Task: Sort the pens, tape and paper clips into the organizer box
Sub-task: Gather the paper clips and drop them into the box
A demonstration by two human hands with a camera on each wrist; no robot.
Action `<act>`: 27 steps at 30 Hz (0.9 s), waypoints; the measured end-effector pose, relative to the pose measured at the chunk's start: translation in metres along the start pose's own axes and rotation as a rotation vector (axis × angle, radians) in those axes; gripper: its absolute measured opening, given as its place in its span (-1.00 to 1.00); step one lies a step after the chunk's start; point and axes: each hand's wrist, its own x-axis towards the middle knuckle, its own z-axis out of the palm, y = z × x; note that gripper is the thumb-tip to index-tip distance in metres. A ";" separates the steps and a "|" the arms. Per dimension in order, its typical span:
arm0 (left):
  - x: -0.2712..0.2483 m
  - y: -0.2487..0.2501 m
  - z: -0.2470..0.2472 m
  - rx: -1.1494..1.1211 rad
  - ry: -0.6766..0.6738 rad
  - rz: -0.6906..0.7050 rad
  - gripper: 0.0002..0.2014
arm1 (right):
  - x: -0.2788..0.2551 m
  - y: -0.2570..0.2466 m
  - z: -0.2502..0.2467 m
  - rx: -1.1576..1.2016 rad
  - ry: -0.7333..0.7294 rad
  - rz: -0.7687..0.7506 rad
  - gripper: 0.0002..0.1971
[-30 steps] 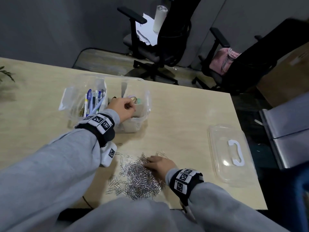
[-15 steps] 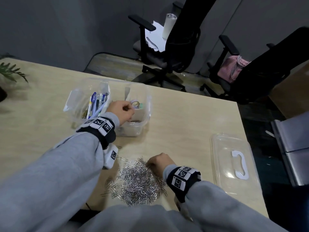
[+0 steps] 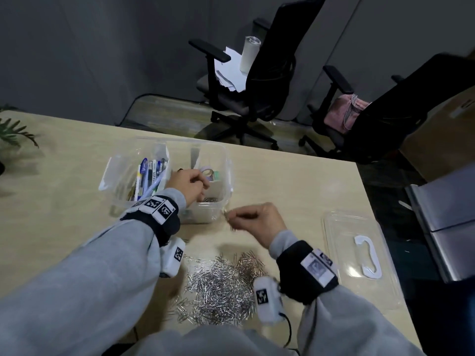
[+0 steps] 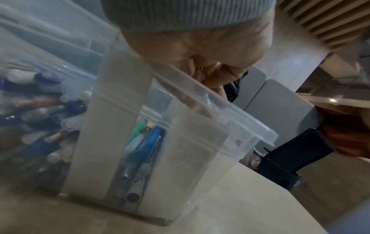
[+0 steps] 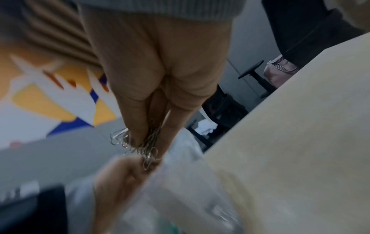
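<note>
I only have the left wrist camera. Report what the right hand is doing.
Observer: The right hand pinches a bunch of paper clips between its fingers. It is held above the table, just beside the near right corner of the organizer box.
Operator: Now tell me what is left to sort.
Observer: A large pile of paper clips lies loose on the table, between the box and the person.
</note>
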 end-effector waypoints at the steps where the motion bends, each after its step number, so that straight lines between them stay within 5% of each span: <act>1: 0.001 -0.001 -0.001 -0.036 -0.001 0.006 -0.66 | 0.008 -0.015 0.002 0.068 0.038 -0.034 -0.80; 6: 0.000 -0.004 -0.006 -0.101 -0.001 0.080 -0.63 | 0.054 -0.051 0.025 -0.188 0.208 -0.135 -0.87; 11: 0.000 -0.001 -0.006 -0.072 -0.003 0.108 -0.69 | 0.078 -0.034 0.052 -0.761 0.008 -0.031 -0.77; 21: -0.021 -0.003 -0.003 0.309 0.047 0.245 -0.74 | 0.056 -0.020 0.036 -0.587 -0.006 -0.252 -0.69; 25: -0.022 -0.021 -0.013 0.578 0.124 0.499 -0.67 | 0.031 0.000 0.018 -0.431 0.168 -0.418 -0.73; 27: -0.034 -0.031 -0.017 0.717 0.192 0.679 -0.68 | 0.012 0.023 0.004 -0.436 0.211 -0.363 -0.70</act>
